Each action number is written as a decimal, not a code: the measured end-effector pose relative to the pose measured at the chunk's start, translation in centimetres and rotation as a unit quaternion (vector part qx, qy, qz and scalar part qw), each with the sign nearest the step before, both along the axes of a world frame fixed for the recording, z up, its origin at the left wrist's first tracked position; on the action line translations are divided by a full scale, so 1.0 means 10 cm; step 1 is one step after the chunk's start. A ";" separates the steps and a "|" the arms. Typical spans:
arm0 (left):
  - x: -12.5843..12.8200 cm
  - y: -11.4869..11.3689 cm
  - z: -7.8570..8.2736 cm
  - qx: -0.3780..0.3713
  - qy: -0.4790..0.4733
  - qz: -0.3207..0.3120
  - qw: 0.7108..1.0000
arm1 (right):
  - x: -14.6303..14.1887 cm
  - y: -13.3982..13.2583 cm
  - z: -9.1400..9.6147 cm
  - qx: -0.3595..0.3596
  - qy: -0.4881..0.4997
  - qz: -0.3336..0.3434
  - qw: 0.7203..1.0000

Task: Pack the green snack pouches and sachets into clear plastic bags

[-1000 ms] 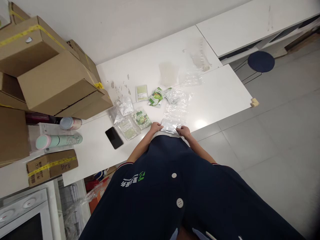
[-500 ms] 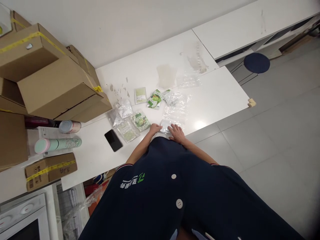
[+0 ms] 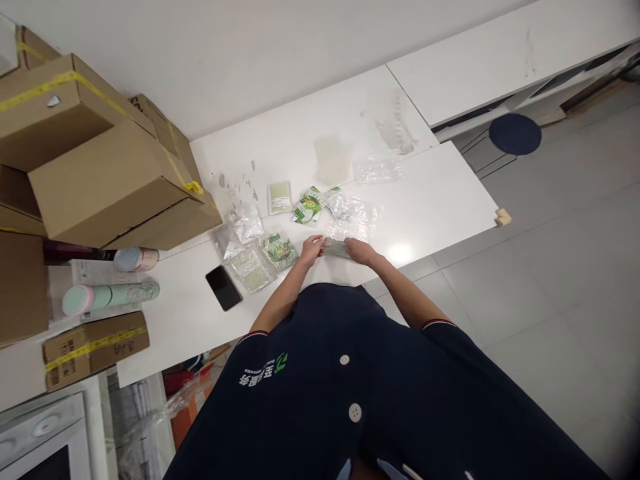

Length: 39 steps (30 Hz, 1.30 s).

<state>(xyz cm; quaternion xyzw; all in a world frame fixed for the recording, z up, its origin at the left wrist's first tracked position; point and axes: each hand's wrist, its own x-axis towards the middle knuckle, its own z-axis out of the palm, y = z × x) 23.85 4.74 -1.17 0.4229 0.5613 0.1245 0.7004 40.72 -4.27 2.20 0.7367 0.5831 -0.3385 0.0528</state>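
My left hand (image 3: 312,248) and my right hand (image 3: 358,250) both grip a small silvery clear packet (image 3: 336,247), one at each end, just above the white table (image 3: 440,193) near its front edge. Left of my left hand lies a green-printed packet (image 3: 278,248), then a pale packet (image 3: 250,268). Behind my hands lies crumpled clear plastic film (image 3: 353,212).
A black phone (image 3: 223,287) lies at the left. Further back are a green kiwi-printed pouch (image 3: 309,205), a pale green sachet (image 3: 279,197) and clear bags (image 3: 240,227). Stacked cardboard boxes (image 3: 100,173) and two cylindrical bottles (image 3: 113,293) crowd the left. A blue stool (image 3: 515,133) stands on the grey floor.
The packet lay flat near the table edge under my hands; now both hands have lifted it slightly and moved it further from my body, holding it by its ends.
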 end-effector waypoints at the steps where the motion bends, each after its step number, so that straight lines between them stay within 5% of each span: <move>1: 0.04 0.01 -0.02 0.027 0.002 -0.005 1.000 | 0.05 0.06 -0.02 -0.004 -0.001 -0.005 1.000; 5: 0.04 -0.04 -0.12 0.251 0.060 -0.126 0.958 | 0.21 0.24 -0.17 -0.027 0.002 -0.029 0.999; 9: -0.03 -0.08 -0.18 0.463 0.091 -0.376 0.798 | 0.27 0.27 -0.30 0.022 -0.031 -0.057 0.998; 11: -0.03 -0.09 -0.22 0.497 0.116 -0.456 0.729 | 0.25 0.22 -0.32 0.088 -0.082 -0.068 0.990; 13: 0.03 -0.09 -0.26 0.506 0.159 -0.492 0.691 | 0.19 0.14 -0.31 0.149 -0.119 -0.069 0.979; 16: 0.17 -0.08 -0.30 0.505 0.214 -0.517 0.657 | 0.06 -0.04 -0.33 0.188 -0.094 -0.014 0.978; 20: 0.38 -0.03 -0.26 0.505 0.256 -0.520 0.640 | -0.02 -0.24 -0.47 0.144 -0.080 0.023 0.986; 25: 0.48 0.02 0.00 0.481 0.267 -0.545 0.633 | 0.09 -0.36 -0.53 0.112 -0.085 -0.003 0.990; 29: 0.21 -0.02 0.25 0.369 0.222 -0.626 0.650 | 0.13 -0.51 -0.37 0.026 0.033 0.033 0.999; 33: -0.27 -0.09 0.26 0.238 0.090 -0.605 0.755 | 0.13 -0.56 -0.24 -0.044 0.159 0.059 0.985; 36: -0.50 -0.14 0.10 0.195 0.053 -0.472 0.858 | 0.20 -0.43 -0.23 -0.044 0.204 0.034 0.977; 39: -0.53 -0.14 -0.07 0.173 0.059 -0.343 0.922 | 0.31 -0.23 -0.28 -0.032 0.215 -0.031 0.976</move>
